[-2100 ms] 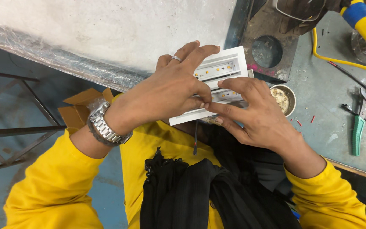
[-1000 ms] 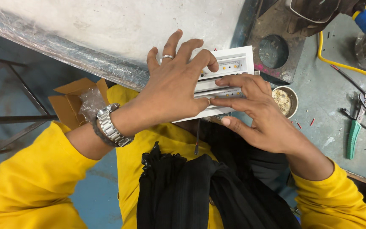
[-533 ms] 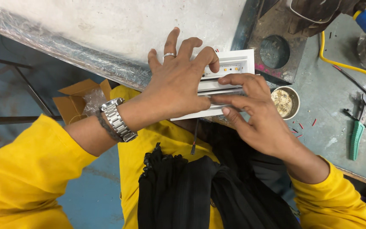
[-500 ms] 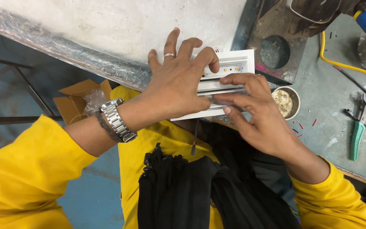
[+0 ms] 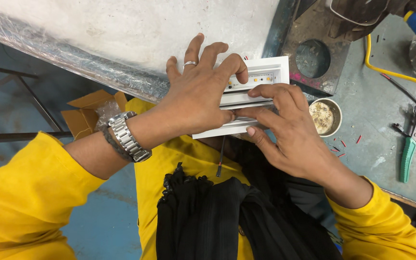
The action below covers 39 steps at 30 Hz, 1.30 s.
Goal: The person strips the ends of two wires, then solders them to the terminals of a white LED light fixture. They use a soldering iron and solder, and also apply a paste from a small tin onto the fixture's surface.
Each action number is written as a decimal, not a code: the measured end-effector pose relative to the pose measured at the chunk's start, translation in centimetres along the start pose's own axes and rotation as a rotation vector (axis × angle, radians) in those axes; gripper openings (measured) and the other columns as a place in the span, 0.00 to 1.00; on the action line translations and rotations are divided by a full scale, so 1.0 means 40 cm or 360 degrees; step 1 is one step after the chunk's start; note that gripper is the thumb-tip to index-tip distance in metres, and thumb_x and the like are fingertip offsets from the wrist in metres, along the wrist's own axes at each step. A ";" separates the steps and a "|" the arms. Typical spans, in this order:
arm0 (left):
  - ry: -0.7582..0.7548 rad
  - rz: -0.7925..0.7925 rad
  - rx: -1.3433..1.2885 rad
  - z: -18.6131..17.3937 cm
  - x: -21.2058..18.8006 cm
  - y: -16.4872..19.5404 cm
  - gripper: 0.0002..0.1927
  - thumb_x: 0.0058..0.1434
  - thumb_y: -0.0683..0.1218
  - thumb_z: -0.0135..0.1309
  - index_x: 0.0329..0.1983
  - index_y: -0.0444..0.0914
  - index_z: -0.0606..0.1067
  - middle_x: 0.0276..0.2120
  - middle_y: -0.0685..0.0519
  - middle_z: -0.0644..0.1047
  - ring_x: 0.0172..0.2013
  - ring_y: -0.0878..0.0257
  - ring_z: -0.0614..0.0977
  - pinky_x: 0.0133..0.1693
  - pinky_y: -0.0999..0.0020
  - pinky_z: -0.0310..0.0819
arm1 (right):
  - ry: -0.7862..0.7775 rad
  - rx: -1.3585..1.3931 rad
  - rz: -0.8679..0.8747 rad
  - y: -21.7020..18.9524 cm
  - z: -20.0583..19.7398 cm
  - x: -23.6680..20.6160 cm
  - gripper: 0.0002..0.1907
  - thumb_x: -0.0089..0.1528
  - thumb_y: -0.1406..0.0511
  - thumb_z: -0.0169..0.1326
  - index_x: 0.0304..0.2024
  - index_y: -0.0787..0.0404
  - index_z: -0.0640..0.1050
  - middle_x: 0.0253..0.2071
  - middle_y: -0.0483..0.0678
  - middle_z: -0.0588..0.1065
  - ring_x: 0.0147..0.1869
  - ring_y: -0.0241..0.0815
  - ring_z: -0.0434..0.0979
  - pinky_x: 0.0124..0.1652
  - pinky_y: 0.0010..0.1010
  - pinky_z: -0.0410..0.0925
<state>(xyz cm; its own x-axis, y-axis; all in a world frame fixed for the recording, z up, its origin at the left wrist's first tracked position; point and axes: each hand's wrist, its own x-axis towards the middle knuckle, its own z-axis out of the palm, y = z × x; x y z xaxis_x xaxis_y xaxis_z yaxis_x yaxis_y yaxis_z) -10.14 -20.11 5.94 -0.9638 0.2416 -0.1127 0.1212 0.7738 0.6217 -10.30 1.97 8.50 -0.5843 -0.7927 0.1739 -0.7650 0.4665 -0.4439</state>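
At the tabletop's near edge: a white light fitting (image 5: pixel 258 77) lies half over the lap, under both hands.
Left hand (image 5: pixel 198 98): spread flat on the fitting's left part, fingers fanned toward 12 and 1 o'clock, index curled down onto the top face; it presses rather than grips.
Right hand (image 5: pixel 290 132): comes in from 4 o'clock, fingers bent, fingertips (image 5: pixel 239 113) pinching along the middle rail where they meet the left thumb; whether a small part sits between them I cannot tell.
Fitting's place: between the hands, its far end at 1 o'clock showing a strip of small yellow lamps, its near edge past the tabletop rim.
Black wire (image 5: pixel 221 156): hangs free from the fitting's underside toward 6 o'clock, over the black cloth (image 5: pixel 227 216).
Risk, slipping: the fitting is only pressed down and overhangs the edge; an uneven push could probably tip it into the lap.
Risk, wire: the loose lead could snag on the cloth or a sleeve and be tugged.
Risk, fingers: pads crowded on the narrow rail could be nipped if a piece snaps home.
Risk, neighbours: a metal bowl (image 5: pixel 324 115) of small bits stands just beside the right hand at 3 o'clock; a jerked wrist might knock it.
Further off: green-handled pliers (image 5: pixel 408 156) at 3 o'clock, well apart.
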 end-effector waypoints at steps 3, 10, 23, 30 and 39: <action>0.0034 0.0010 -0.0006 0.003 -0.003 -0.002 0.34 0.41 0.49 0.71 0.51 0.53 0.67 0.69 0.41 0.56 0.71 0.30 0.38 0.56 0.14 0.34 | -0.0024 0.0032 0.0030 0.001 0.000 0.000 0.14 0.62 0.65 0.58 0.51 0.58 0.80 0.61 0.54 0.69 0.66 0.58 0.63 0.64 0.49 0.59; 0.0081 -0.0009 0.0015 0.013 -0.002 0.002 0.35 0.40 0.48 0.71 0.51 0.53 0.68 0.69 0.40 0.55 0.71 0.31 0.36 0.58 0.16 0.35 | -0.0046 0.0079 0.0056 0.002 0.004 -0.007 0.15 0.61 0.65 0.59 0.50 0.58 0.81 0.63 0.54 0.68 0.68 0.58 0.60 0.65 0.50 0.56; -0.0001 -0.0145 -0.0036 -0.002 0.003 0.026 0.33 0.42 0.46 0.70 0.50 0.55 0.66 0.70 0.40 0.51 0.70 0.28 0.33 0.56 0.14 0.34 | 0.0011 -0.0073 0.0008 -0.001 0.017 -0.013 0.15 0.60 0.65 0.59 0.50 0.57 0.80 0.63 0.53 0.68 0.67 0.59 0.62 0.64 0.52 0.57; -0.0066 -0.0235 -0.0033 -0.009 0.015 0.038 0.34 0.42 0.45 0.70 0.49 0.55 0.66 0.69 0.41 0.51 0.70 0.28 0.32 0.57 0.14 0.32 | 0.0147 0.0202 0.0049 0.019 0.006 -0.025 0.11 0.64 0.67 0.56 0.49 0.60 0.77 0.61 0.53 0.70 0.66 0.54 0.69 0.62 0.44 0.63; -0.0066 -0.0254 -0.0025 -0.011 0.014 0.038 0.35 0.41 0.46 0.72 0.49 0.56 0.66 0.69 0.42 0.52 0.70 0.29 0.33 0.57 0.14 0.34 | 0.0258 0.0471 0.0245 0.026 0.008 -0.040 0.11 0.64 0.72 0.55 0.49 0.63 0.75 0.62 0.55 0.70 0.66 0.51 0.73 0.58 0.36 0.68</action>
<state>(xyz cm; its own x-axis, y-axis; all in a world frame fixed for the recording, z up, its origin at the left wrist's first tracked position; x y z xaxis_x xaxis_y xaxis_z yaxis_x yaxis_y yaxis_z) -10.59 -19.04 7.16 -0.9598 0.1404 -0.2429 -0.0368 0.7953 0.6051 -10.07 3.59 7.49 -0.7399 -0.6386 0.2115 -0.5671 0.4230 -0.7067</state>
